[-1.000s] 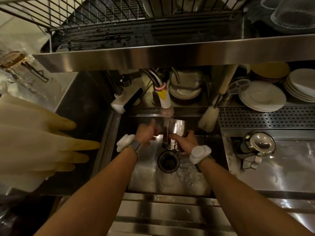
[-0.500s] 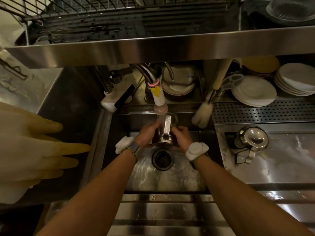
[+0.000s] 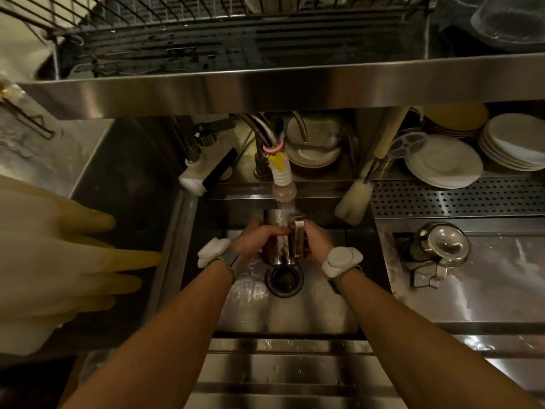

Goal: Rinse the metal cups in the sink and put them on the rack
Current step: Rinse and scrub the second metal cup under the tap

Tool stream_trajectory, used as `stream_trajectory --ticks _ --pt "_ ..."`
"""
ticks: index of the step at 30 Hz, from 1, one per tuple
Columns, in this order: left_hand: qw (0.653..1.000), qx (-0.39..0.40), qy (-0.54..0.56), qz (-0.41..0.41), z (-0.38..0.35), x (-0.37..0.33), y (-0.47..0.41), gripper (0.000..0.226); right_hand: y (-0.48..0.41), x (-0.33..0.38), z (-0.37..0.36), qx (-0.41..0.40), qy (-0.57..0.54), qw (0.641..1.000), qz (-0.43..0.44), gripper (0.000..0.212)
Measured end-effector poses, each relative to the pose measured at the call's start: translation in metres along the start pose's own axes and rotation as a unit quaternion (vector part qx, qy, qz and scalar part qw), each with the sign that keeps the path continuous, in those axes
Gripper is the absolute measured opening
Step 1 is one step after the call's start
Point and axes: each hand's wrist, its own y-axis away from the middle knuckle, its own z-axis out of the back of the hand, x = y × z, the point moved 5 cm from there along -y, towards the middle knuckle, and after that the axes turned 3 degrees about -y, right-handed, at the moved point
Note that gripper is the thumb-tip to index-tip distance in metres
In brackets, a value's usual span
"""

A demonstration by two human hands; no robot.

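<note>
Now both hands grip a shiny cylindrical metal cup underwater.

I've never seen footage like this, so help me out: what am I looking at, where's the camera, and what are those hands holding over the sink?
There is no machine here. A person wears one wide-angle camera on the head, and it looks down at their own bare arms. The left hand and right hand both grip a shiny metal cup under water running from the white ribbed tap hose. Below it are the steel sink and its round black drain. A dark wire rack sits on the shelf overhead. Stacked white plates lie at the back right, and pale yellow rubber gloves show at the left.
</note>
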Motion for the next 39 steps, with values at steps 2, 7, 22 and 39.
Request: stream_trajectory --ticks 2,7,22,39 --pt "1.0 -0.02 0.016 -0.006 0.0 -0.006 -0.001 0.058 -0.004 0.003 0.001 -0.008 -0.004 1.0 0.0 0.061" --pt "0.997 -0.052 0.047 0.01 0.0 -0.008 -0.017 0.093 -0.011 0.009 0.006 -0.033 -0.018 0.999 -0.022 0.05" --pt "0.995 -0.038 0.089 0.034 -0.007 -0.009 -0.006 0.048 0.008 0.015 0.004 -0.021 -0.08 0.996 -0.022 0.063" --pt "0.994 -0.078 0.076 0.0 -0.007 -0.014 0.01 0.068 0.016 0.021 0.01 -0.04 0.047 0.996 0.058 0.035"
